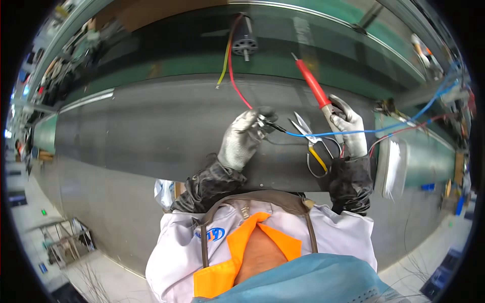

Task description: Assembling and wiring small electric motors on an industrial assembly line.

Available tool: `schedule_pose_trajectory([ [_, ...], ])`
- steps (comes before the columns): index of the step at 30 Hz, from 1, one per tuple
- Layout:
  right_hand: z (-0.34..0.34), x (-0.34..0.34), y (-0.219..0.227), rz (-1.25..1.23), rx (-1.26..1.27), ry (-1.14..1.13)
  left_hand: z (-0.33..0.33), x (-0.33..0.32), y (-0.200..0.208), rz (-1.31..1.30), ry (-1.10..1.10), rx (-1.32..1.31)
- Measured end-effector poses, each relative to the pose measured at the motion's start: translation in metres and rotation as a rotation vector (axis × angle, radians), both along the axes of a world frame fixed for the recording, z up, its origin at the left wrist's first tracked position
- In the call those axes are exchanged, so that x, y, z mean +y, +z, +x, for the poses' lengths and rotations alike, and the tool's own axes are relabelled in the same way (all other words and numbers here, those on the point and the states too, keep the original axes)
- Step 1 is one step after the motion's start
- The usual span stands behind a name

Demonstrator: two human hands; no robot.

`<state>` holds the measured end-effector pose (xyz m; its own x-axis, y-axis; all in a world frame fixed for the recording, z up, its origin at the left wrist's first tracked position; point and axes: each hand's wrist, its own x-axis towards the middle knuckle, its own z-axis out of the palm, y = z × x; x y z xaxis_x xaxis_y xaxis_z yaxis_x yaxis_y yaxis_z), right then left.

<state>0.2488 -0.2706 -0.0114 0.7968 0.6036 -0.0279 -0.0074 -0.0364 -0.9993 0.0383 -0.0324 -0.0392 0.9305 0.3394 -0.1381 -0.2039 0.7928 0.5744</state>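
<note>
My left hand [238, 140], in a pale work glove, is closed in a pinch around a small metal clip [261, 121] with a black sleeve. From the clip a blue wire [364, 132] runs off to the right. The loose end of a red wire [235, 81] reaches these same fingers; whether the clip bites it is hidden. The red wire comes from a small motor [245, 44], as does a yellow-green wire [224, 68] hanging free. My gloved right hand [352, 130] grips a red test probe [314, 85], its metal tip pointing away, up and left.
Scissors [300, 126] and yellow-handled pliers [318, 159] lie on the dark bench mat [141, 121] between my hands. A green conveyor belt [166, 58] runs behind the mat, with the motor on it. Cables and a stack of white sheets [393, 166] are at the right.
</note>
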Motion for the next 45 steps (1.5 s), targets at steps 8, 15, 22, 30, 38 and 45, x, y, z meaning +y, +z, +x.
schedule_pose_trajectory([
  [8,0.059,0.093,-0.002,0.08,0.16,0.438,-0.007,0.006,0.006,0.051,0.064,-0.001],
  [15,0.054,0.109,-0.009,-0.096,-0.167,0.448,0.002,0.006,-0.002,0.03,-0.01,-0.041],
  [22,0.051,0.104,-0.024,-0.256,-0.846,0.252,0.004,0.007,-0.019,-0.074,-0.095,-0.076],
  [30,0.039,-0.017,-0.018,-0.391,-0.991,-0.252,0.003,0.01,-0.011,-0.108,0.001,0.046],
  [38,-0.026,-0.085,0.0,-1.032,-0.88,-0.381,0.033,-0.002,-0.008,-0.103,-0.093,0.05],
  [45,-0.095,0.041,0.012,0.189,0.351,0.641,0.026,0.022,-0.024,0.868,0.121,0.438],
])
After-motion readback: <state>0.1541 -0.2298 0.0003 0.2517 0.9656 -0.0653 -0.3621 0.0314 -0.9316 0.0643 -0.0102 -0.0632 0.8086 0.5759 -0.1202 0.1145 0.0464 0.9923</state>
